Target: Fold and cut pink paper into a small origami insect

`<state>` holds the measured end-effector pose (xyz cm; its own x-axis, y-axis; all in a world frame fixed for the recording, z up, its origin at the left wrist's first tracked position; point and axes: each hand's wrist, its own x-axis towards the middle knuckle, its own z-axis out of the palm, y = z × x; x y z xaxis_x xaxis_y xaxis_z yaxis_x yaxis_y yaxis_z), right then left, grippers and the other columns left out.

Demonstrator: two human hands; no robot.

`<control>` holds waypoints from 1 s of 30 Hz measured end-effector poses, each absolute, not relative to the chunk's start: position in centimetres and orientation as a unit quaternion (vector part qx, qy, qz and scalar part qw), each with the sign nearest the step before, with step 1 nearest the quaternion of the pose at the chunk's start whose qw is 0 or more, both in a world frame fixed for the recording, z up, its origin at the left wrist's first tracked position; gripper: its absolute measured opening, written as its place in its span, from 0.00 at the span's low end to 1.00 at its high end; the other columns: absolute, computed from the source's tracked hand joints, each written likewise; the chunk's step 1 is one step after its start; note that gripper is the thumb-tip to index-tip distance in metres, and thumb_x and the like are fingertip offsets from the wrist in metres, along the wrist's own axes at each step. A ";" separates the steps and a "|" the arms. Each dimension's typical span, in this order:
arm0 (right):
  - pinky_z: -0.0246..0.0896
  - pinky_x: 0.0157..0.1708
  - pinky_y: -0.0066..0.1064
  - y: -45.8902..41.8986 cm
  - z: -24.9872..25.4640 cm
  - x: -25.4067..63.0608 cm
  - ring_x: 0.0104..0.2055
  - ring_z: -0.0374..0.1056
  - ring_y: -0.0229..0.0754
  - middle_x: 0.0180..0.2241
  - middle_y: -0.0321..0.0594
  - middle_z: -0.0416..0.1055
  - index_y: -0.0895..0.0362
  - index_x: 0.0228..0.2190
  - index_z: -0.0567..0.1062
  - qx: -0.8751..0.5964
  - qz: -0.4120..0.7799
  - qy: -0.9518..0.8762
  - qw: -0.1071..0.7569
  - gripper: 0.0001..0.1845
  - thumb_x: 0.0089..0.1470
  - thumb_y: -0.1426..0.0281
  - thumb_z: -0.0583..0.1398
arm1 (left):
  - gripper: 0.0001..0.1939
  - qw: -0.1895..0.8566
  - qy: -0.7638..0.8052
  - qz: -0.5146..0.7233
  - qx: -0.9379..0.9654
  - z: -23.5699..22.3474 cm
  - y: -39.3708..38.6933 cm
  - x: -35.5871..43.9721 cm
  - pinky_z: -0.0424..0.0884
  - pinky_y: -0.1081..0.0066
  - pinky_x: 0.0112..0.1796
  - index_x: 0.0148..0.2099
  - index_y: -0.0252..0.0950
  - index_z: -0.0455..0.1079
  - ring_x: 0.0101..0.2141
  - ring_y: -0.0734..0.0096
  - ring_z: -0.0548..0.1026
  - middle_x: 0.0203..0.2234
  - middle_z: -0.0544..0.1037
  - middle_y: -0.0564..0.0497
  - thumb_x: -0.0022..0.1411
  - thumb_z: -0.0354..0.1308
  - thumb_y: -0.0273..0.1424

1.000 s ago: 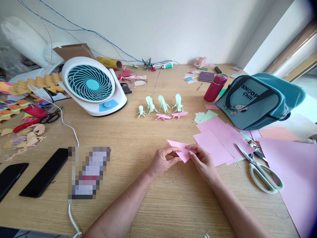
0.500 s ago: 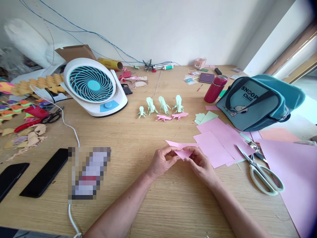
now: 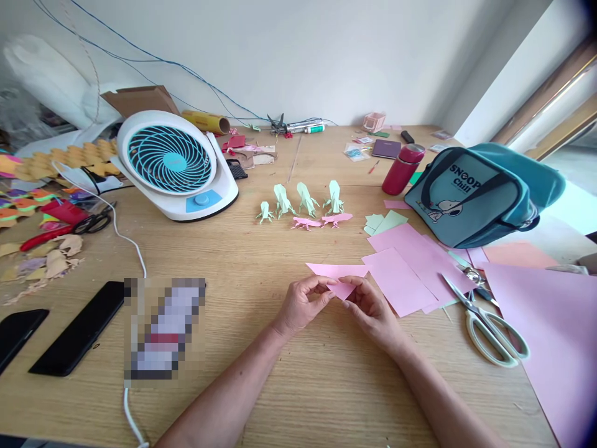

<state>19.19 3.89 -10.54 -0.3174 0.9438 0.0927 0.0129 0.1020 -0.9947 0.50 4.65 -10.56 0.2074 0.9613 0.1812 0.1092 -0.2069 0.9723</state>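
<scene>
A folded pink paper piece (image 3: 336,274) lies on the wooden table (image 3: 280,386) in front of me. My left hand (image 3: 304,302) pinches its near edge from the left. My right hand (image 3: 373,309) pinches the same edge from the right, fingers curled on the paper. The paper's upper part shows as a flat triangle pointing left. Behind it stand several pale green folded paper figures (image 3: 303,200) and two small pink ones (image 3: 321,221).
Pink sheets (image 3: 410,267) and white-handled scissors (image 3: 489,320) lie at my right, next to a teal bag (image 3: 476,193) and a red bottle (image 3: 401,168). A white fan (image 3: 175,165), two black phones (image 3: 79,326) and a white cable (image 3: 130,249) lie at left.
The lower flap of the pink paper has been folded up smaller between my fingers. Both hands have drawn closer together on its near edge.
</scene>
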 end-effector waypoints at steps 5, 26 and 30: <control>0.65 0.37 0.37 3.9 -10.8 19.2 0.37 0.66 0.45 0.40 0.41 0.69 0.47 0.52 0.68 -0.384 0.542 -0.613 0.427 0.19 0.60 0.59 0.60 | 0.11 0.482 0.425 0.475 0.601 -10.5 4.6 0.6 0.76 0.69 0.43 0.44 0.33 0.76 0.39 0.65 0.80 0.38 0.82 0.44 0.61 0.62 0.32; 0.62 0.35 0.36 3.6 -9.8 19.4 0.34 0.63 0.45 0.35 0.38 0.66 0.47 0.53 0.67 -0.385 0.546 -0.616 0.418 0.20 0.60 0.59 0.59 | 0.12 0.535 0.418 0.490 0.547 -9.6 4.7 0.4 0.76 0.72 0.37 0.41 0.32 0.77 0.32 0.68 0.80 0.30 0.82 0.48 0.61 0.62 0.36; 0.63 0.35 0.36 3.7 -9.9 19.4 0.34 0.63 0.45 0.35 0.39 0.66 0.47 0.52 0.68 -0.383 0.545 -0.616 0.422 0.19 0.60 0.59 0.59 | 0.12 0.537 0.417 0.487 0.548 -9.5 4.7 0.4 0.76 0.72 0.36 0.41 0.32 0.78 0.32 0.68 0.80 0.30 0.82 0.48 0.61 0.62 0.36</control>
